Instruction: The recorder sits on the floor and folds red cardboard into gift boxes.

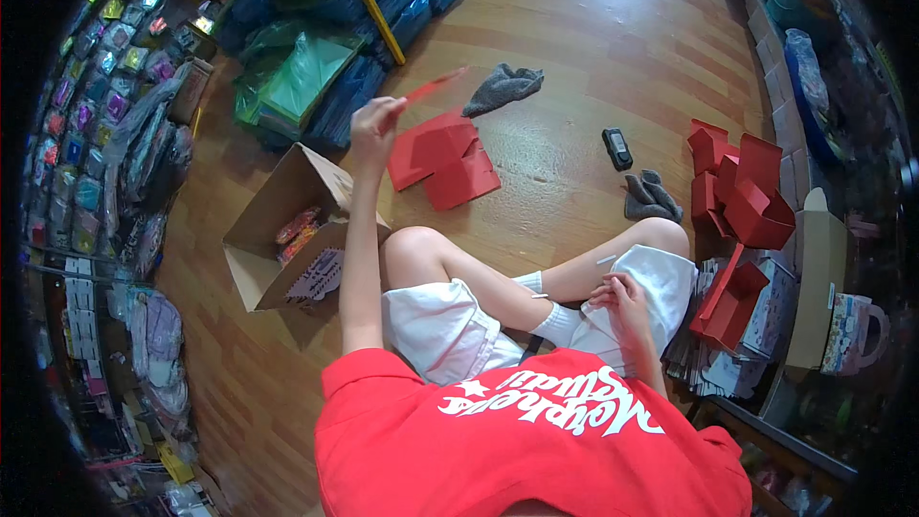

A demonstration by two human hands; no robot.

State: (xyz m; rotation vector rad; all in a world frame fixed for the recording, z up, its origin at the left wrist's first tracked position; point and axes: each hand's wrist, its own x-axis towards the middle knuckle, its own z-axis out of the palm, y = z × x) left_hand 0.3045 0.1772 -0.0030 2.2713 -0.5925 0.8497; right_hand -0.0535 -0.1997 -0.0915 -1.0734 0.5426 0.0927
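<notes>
My left hand (377,120) is raised out ahead of me, pinching the edge of a thin red piece (436,86), seen nearly edge-on and blurred. Below that piece, flat red cut-out cardboard (454,165) with slots lies on the wooden floor. Beside my bare right leg, over the white shorts, is my right hand (622,296), fingers loosely bent and apart, with nothing visible in them. Small white strips (607,259) lie on my legs. Several folded red cardboard boxes (761,212) are piled to my right, and another open red box (731,305) rests on stacked printed cards.
An open brown carton (267,262) with colourful packets inside stands by my left knee. Grey cloths (506,88) and a black handheld device (617,148) lie on the floor ahead. Plastic-wrapped bundles (309,79) sit at the far left. Packed shelves (100,108) line the left side.
</notes>
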